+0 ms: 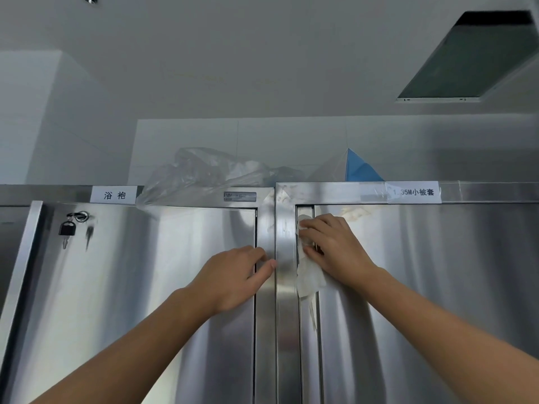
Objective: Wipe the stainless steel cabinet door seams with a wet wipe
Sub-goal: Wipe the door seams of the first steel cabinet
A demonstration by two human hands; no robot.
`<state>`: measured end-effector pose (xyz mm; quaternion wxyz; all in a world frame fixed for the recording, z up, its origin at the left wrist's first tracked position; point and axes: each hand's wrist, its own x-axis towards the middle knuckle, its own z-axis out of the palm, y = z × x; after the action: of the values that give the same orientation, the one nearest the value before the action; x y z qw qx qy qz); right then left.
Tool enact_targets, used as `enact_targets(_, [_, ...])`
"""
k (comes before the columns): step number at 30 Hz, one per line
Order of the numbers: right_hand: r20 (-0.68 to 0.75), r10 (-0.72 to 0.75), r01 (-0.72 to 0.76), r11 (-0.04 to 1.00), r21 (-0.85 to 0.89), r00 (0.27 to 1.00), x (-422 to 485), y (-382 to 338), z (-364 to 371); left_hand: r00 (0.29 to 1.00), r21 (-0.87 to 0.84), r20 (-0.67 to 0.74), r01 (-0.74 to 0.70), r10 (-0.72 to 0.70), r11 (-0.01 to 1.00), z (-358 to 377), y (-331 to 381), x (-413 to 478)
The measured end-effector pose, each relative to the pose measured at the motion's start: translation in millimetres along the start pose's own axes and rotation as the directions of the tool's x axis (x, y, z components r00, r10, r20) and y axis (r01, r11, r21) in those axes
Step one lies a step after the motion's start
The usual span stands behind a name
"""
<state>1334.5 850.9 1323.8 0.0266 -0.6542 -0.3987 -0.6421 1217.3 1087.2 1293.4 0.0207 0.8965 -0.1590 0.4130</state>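
Note:
Two stainless steel cabinets stand side by side in front of me. My right hand (329, 249) grips a crumpled white wet wipe (309, 275) and presses it into the vertical seam (306, 330) at the left edge of the right cabinet door (437, 287), near its top corner. The wipe's loose end hangs down below the hand. My left hand (236, 275) rests on the right edge of the left cabinet door (145, 287), its fingertips touching the steel post (287, 330) between the cabinets.
A black padlock with a key (67, 228) hangs at the left door's upper left. White labels (114, 195) are taped along the cabinet tops. Clear plastic bags (210, 170) and a blue sheet (360, 169) lie on top. An open ceiling hatch (472, 59) is upper right.

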Motion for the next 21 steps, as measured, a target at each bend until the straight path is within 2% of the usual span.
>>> enact_targets(3, [0.018,-0.003,0.002,0.998,0.056,1.0,8,1,0,1.0,0.006,-0.003,-0.011,0.011,1.0,-1,1,2])
enact_targets(6, [-0.049,-0.01,0.014,0.997,0.081,0.999,15,4,0,1.0,-0.003,-0.008,-0.012,0.012,1.0,-2,2,4])
enact_targets(13, [-0.16,-0.014,0.015,1.0,0.005,0.987,16,6,-1,0.999,-0.018,-0.036,-0.017,0.016,1.0,3,0,5])
enact_targets(21, [-0.07,0.037,-0.037,0.999,-0.007,0.997,16,11,3,0.998,-0.03,-0.059,-0.021,0.019,0.999,6,-1,11])
